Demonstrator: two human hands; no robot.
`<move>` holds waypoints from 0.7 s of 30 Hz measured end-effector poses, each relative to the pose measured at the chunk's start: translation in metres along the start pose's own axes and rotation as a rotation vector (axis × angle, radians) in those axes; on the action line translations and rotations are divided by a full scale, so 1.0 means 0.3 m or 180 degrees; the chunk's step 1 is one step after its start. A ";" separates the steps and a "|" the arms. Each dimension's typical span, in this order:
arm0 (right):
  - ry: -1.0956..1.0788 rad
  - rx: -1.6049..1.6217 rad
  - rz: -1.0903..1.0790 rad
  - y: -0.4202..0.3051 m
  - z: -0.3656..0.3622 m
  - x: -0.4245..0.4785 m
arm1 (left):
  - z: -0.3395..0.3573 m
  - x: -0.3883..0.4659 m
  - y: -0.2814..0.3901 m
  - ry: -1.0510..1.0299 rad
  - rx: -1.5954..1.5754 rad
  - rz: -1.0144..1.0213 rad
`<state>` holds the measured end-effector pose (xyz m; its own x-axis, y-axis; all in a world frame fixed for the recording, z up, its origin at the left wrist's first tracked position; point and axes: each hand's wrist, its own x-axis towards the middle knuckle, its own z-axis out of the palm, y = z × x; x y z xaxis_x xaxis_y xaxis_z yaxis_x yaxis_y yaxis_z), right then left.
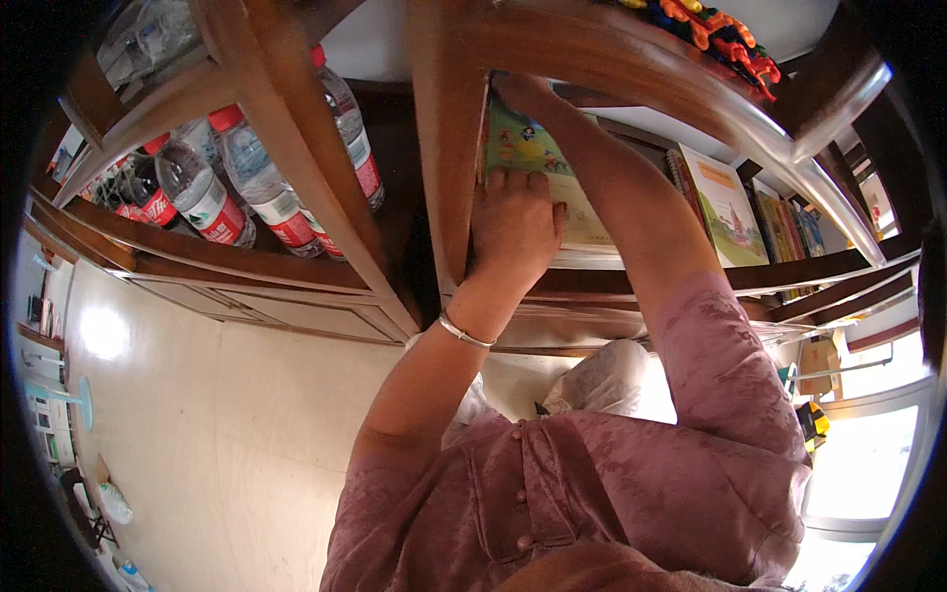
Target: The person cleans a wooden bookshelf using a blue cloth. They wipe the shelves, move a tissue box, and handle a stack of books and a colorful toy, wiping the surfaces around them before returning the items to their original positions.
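Observation:
A green picture book (584, 214) with cartoon figures on its cover lies in a dark wooden shelf compartment before me. My left hand (516, 218), with a silver bangle at the wrist, is on the near left part of the cover. Its fingers are bent and their tips are hidden, so a grip cannot be made out. Past it, my right hand (521, 92) reaches to the book's far end, beside the wooden upright (447, 148). Shadow and the shelf frame partly hide those fingers. My right forearm crosses over the book.
Left of the upright stand several red-capped plastic bottles (203, 192) and dark cola bottles (152, 196). To the right are a spiral-bound book (729, 211) and a row of thin books (792, 226). A curved wooden rail (651, 66) passes above my right arm. Colourful items (710, 33) lie higher up.

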<state>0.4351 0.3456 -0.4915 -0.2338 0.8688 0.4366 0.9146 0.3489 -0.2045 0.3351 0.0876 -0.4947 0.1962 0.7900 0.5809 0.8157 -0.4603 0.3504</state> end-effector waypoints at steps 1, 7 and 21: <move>0.0165 0.0146 0.0148 -0.027 0.009 0.024 | -0.001 0.000 0.003 -0.0018 0.0018 -0.0011; 0.0615 0.0836 0.0593 -0.083 -0.006 0.064 | 0.004 -0.002 -0.002 -0.0229 -0.0048 0.0039; 0.1121 0.3173 0.0976 0.010 -0.475 -0.336 | -0.001 0.012 0.015 -0.0260 0.0241 -0.0135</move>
<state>0.5085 0.2090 -0.4112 0.2098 0.8734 0.4395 0.2041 0.4005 -0.8933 0.3394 0.0881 -0.4907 0.2017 0.8399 0.5038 0.8624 -0.3962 0.3152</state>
